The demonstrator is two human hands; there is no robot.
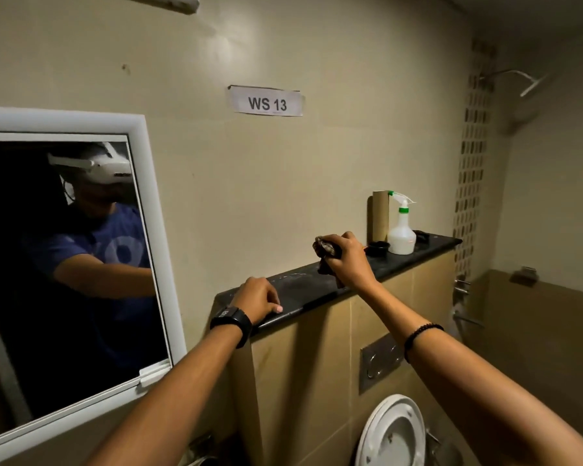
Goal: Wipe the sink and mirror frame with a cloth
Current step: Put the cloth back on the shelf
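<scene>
My right hand (349, 260) is shut on a dark bunched cloth (326, 252), held just above the black stone ledge (312, 290). My left hand (257, 299) rests on the near end of that ledge, fingers curled, holding nothing. A white-framed mirror (155, 230) hangs on the wall to the left and reflects a person in a blue shirt. The sink is out of view.
A white spray bottle (401, 230), a cardboard tube (380, 215) and a small black cup (377, 247) stand at the ledge's far end. Below are a metal flush plate (381, 361) and a raised white toilet lid (392, 432). A shower head (532, 84) is at upper right.
</scene>
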